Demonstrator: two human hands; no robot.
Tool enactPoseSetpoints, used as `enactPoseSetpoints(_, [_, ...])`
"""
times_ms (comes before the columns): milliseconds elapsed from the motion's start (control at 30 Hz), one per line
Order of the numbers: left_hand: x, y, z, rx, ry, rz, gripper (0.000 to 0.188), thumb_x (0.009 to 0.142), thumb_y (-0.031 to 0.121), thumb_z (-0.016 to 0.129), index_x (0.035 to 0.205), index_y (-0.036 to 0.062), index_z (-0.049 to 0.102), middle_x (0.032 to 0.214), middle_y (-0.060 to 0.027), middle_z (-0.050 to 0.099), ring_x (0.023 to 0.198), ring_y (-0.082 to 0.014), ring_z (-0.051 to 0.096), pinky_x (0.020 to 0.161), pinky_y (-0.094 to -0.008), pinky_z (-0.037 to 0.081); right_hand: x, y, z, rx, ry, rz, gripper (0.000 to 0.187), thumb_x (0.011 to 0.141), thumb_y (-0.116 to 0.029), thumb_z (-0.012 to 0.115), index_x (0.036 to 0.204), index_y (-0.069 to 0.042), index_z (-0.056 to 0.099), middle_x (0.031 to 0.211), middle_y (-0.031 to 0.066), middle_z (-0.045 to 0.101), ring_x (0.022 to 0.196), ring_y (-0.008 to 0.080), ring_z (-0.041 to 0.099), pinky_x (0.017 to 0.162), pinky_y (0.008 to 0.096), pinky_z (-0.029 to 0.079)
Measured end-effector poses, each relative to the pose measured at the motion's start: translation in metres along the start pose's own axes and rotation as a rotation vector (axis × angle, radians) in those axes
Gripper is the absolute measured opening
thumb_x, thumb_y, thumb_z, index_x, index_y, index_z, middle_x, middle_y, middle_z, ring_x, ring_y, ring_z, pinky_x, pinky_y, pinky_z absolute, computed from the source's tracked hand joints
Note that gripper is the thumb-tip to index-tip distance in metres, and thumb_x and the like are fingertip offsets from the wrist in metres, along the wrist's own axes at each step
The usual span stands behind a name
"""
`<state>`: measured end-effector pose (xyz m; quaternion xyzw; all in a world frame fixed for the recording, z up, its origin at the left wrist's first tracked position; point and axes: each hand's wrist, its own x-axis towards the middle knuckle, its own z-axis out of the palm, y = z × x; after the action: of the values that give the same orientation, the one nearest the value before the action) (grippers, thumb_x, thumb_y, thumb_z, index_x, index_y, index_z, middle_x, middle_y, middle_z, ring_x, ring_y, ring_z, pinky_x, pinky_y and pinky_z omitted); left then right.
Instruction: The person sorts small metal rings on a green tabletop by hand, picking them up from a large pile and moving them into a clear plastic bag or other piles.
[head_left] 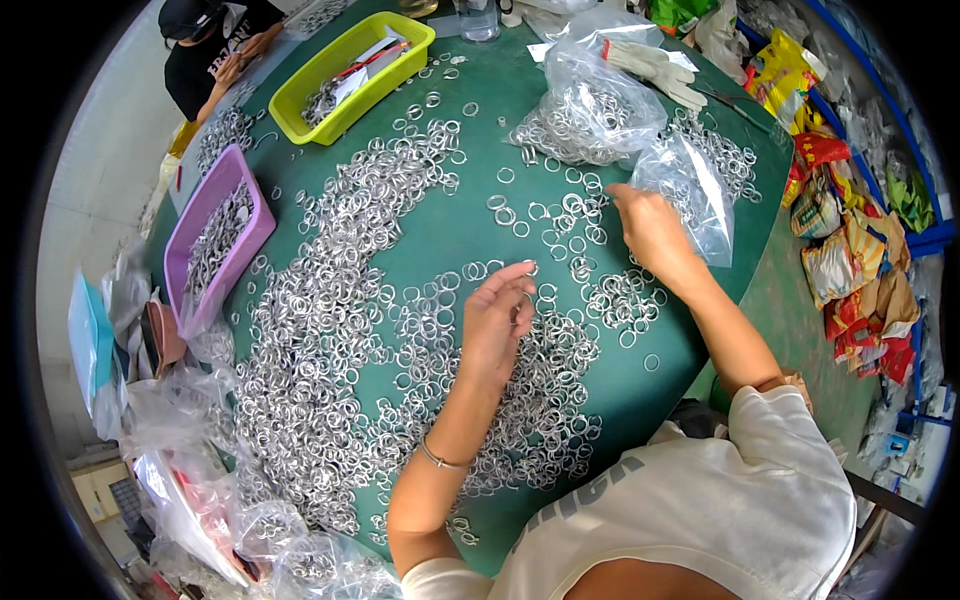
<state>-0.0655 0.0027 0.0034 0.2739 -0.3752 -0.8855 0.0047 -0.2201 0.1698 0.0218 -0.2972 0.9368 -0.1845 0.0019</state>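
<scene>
Silvery metal rings [320, 330] lie in a long heap across the green table, with another dense pile [545, 400] close in front of me. Over the middle of the table, my left hand [495, 318] has its fingers curled, thumb and forefinger meeting at what looks like a small metal ring. Farther right, my right hand [652, 228] reaches in with fingertips pressed together beside loose rings [572, 205]; whatever they pinch is too small to make out. Just beyond it rest a clear plastic bag of rings [590, 115] and a flatter clear bag [690, 185].
A yellow-green basket [375, 95] holding tools and papers stands at the far left, a purple basket [265, 215] of metal parts nearer. White gloves [655, 72] lie at the back. Plastic bags [190, 430] crowd the left edge. Another person [215, 50] sits across at the far left.
</scene>
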Motion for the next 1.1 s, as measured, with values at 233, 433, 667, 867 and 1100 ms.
enactPoseSetpoints(233, [-0.001,0.001,0.002,0.027,0.017,0.007,0.026,0.084,-0.004,0.047,0.107,-0.0024,0.058,0.083,-0.0036,0.056,0.051,-0.0047,0.038,0.042,-0.0193,0.024,-0.012,-0.016,0.014,-0.11,-0.135,-0.165,0.029,0.072,0.005,0.051,0.099,0.0,0.06,0.091,0.0191,0.061,0.076,0.0389,0.063,0.065,0.0448,0.052])
enactPoseSetpoints(433, [-0.002,0.0,-0.001,0.049,0.041,0.08,0.023,0.087,-0.002,0.046,0.107,-0.0022,0.058,0.083,-0.002,0.055,0.05,-0.0045,0.036,0.042,-0.0194,0.024,-0.011,-0.014,0.013,0.084,-0.005,-0.121,0.043,0.068,0.012,0.05,0.108,0.0,0.058,0.106,0.0228,0.057,0.084,0.0421,0.061,0.069,0.0461,0.052])
enactPoseSetpoints(667, [-0.001,0.0,-0.005,0.059,0.058,0.125,0.021,0.089,-0.002,0.046,0.106,-0.0015,0.059,0.084,-0.001,0.054,0.05,-0.0044,0.036,0.042,-0.0194,0.024,-0.002,-0.018,0.027,-0.072,-0.184,-0.156,0.05,0.067,0.013,0.048,0.115,0.001,0.056,0.13,0.0188,0.049,0.091,0.0395,0.061,0.079,0.0447,0.051])
enactPoseSetpoints(867, [0.003,0.013,-0.002,0.4,0.171,0.299,0.029,0.089,-0.005,0.043,0.111,0.0019,0.06,0.092,-0.0031,0.057,0.052,-0.0045,0.04,0.043,-0.0207,0.031,0.003,-0.017,0.017,0.142,-0.017,-0.31,0.053,0.065,0.011,0.051,0.117,-0.001,0.056,0.13,0.0168,0.05,0.104,0.0367,0.058,0.086,0.0445,0.049])
enactPoseSetpoints(1100, [0.062,0.018,-0.015,1.324,0.158,0.994,0.039,0.081,-0.007,0.046,0.116,0.0049,0.058,0.118,-0.0123,0.058,0.093,-0.031,0.062,0.078,-0.0376,0.049,0.009,-0.021,0.034,0.082,-0.199,-0.321,0.05,0.07,0.01,0.048,0.117,-0.005,0.057,0.131,0.012,0.051,0.101,0.0359,0.06,0.084,0.0442,0.05])
